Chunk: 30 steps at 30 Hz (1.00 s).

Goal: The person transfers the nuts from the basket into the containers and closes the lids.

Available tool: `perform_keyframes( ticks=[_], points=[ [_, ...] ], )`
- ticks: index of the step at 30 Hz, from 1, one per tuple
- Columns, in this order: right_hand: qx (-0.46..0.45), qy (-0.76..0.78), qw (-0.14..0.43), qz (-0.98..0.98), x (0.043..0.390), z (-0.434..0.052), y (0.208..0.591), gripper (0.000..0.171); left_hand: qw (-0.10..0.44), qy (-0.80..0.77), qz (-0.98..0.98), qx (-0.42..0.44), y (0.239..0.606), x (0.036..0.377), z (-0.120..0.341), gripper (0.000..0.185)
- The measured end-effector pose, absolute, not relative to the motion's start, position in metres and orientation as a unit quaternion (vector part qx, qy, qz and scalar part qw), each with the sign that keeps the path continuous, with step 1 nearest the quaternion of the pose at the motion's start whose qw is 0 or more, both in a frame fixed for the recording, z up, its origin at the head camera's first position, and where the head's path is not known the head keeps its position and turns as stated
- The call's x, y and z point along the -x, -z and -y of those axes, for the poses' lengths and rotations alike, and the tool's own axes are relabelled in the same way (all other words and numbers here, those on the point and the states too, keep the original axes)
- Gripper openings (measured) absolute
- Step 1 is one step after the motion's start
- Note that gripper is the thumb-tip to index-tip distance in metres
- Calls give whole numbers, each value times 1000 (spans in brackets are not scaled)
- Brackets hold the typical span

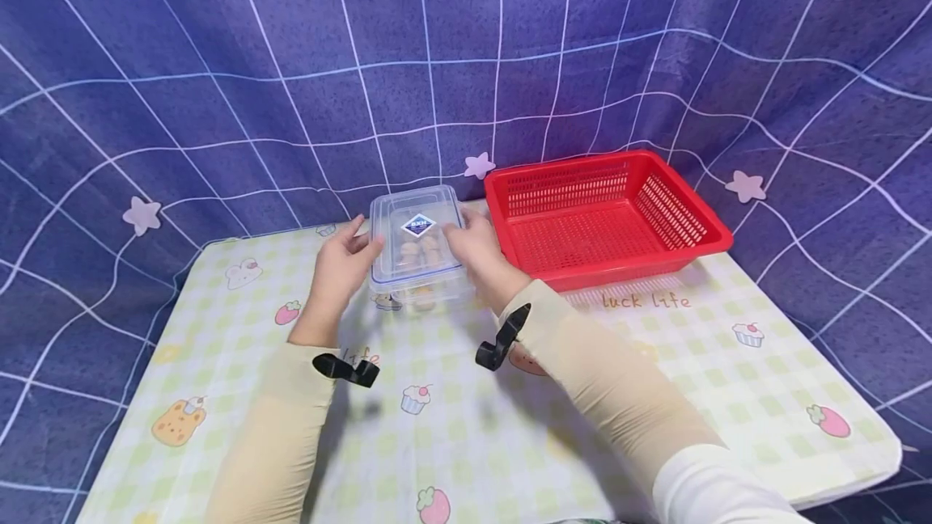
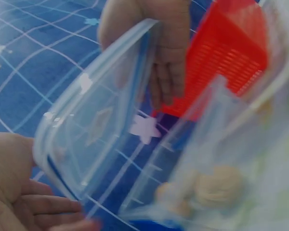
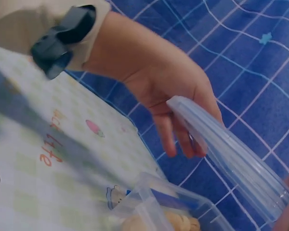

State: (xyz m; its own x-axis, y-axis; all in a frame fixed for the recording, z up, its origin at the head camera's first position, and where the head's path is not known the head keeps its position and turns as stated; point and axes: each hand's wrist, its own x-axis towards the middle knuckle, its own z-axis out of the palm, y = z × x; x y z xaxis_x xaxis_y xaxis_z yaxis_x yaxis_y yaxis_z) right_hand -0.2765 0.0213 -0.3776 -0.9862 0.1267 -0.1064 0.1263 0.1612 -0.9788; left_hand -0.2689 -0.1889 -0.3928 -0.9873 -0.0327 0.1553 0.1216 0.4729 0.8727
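My left hand (image 1: 341, 269) holds the near-left side of a clear plastic lid (image 1: 415, 209), thumb on top. From the other side, my right hand (image 1: 480, 253) grips the lid's right edge. The lid has a blue seal line and a diamond label. In both wrist views it is tilted and apart from the clear container (image 3: 207, 214) below. Round tan pieces (image 2: 219, 185) lie inside the container; their kind is unclear through the blur. The right wrist view shows fingers of the left hand (image 3: 168, 91) spread below the lid.
A red perforated plastic basket (image 1: 597, 225) stands just right of the container, near my right hand. A green-and-white checked cloth (image 1: 240, 395) covers the table. Behind it hangs a blue curtain (image 1: 291, 103) with white lines and stars.
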Motion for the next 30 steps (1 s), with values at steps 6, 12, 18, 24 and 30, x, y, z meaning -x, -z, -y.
perform_keyframes(
  ticks=[6, 12, 18, 24, 30],
  points=[
    [94, -598, 45, 795, 278, -23, 395, 57, 151, 436, 887, 4, 420, 269, 177, 65],
    [82, -604, 83, 788, 286, -22, 417, 52, 162, 428, 889, -14, 436, 272, 169, 63],
    [82, -584, 93, 802, 293, -24, 435, 51, 147, 427, 892, -6, 447, 280, 167, 65],
    [90, -600, 94, 789, 294, -22, 443, 52, 147, 414, 898, 0, 457, 285, 167, 64],
    [93, -615, 96, 777, 297, -21, 446, 53, 152, 411, 899, 7, 460, 288, 166, 63]
  ],
)
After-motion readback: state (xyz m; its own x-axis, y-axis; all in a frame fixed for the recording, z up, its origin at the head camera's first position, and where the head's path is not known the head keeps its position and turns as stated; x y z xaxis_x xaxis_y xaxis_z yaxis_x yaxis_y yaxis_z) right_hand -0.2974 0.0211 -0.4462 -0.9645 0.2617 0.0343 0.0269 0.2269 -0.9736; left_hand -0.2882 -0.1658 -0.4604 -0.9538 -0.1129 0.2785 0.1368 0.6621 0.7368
